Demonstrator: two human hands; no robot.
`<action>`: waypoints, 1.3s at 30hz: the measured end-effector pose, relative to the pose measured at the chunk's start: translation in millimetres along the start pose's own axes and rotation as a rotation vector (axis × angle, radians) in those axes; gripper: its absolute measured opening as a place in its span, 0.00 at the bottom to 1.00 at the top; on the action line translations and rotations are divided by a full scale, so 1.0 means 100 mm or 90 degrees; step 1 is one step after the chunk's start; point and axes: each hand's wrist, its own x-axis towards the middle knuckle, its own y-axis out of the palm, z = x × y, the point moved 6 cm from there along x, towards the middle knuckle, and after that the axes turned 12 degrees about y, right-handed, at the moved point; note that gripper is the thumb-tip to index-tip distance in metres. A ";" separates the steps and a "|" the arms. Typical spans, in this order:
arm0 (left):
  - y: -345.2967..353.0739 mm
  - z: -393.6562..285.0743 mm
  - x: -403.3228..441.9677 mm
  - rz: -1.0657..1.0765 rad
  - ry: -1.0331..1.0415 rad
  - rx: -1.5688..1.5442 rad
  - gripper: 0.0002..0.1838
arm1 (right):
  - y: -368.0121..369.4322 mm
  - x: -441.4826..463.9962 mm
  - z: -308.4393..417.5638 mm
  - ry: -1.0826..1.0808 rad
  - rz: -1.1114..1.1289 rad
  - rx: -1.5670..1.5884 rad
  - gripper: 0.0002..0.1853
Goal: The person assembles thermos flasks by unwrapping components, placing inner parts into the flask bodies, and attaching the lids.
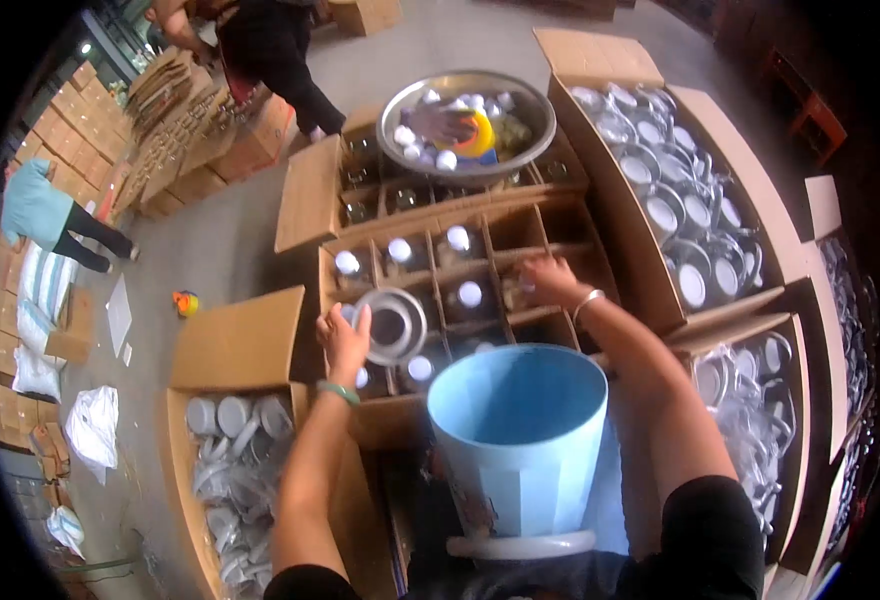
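And there it was, the divided carton (pixel 385 428) spread beneath both hands, its cardboard slots running between and around them! Closer to the wearer, below and between the hands, stood the pale-blue bucket (pixel 520 480), upright, its open mouth near the carton's front edge. Just beside the left hand (pixel 345 338), on its right, a silver ring (pixel 415 326) lay over the slots, and that hand curled by its edge, whether gripping or merely touching I couldn't tell. Across went the eye to the right hand (pixel 550 282), fingers bent down over a slot, anything in their grasp blurred! White-capped jars (pixel 470 294) stood in the slots between the hands. The sound way, by my judgement, was a straight vertical reach, fingers clear of the dividers, wrist high over the neighbouring caps, and the ring kept level and steady.
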 end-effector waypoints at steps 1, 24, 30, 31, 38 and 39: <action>-0.10 -0.11 0.00 -0.087 0.057 -0.006 0.34 | -0.03 -0.17 0.08 -0.004 -0.039 0.011 0.37; -1.31 -3.32 0.28 0.456 0.242 -1.430 0.28 | -3.81 -2.79 0.82 -0.500 -0.187 0.456 0.48; -1.22 -2.91 -0.31 0.435 0.417 -0.817 0.42 | -3.45 -2.09 0.45 -0.186 -0.041 0.817 0.55; -1.29 -2.89 -0.41 0.403 0.435 -0.861 0.40 | -3.44 -2.13 0.50 -0.241 -0.004 0.800 0.57; -1.12 -2.35 -0.40 0.395 0.082 -1.011 0.42 | -3.06 -2.50 1.21 -0.348 0.360 0.747 0.55; -0.83 -2.05 -0.26 0.358 0.135 -0.894 0.44 | -2.97 -2.50 1.23 -0.339 0.391 0.666 0.51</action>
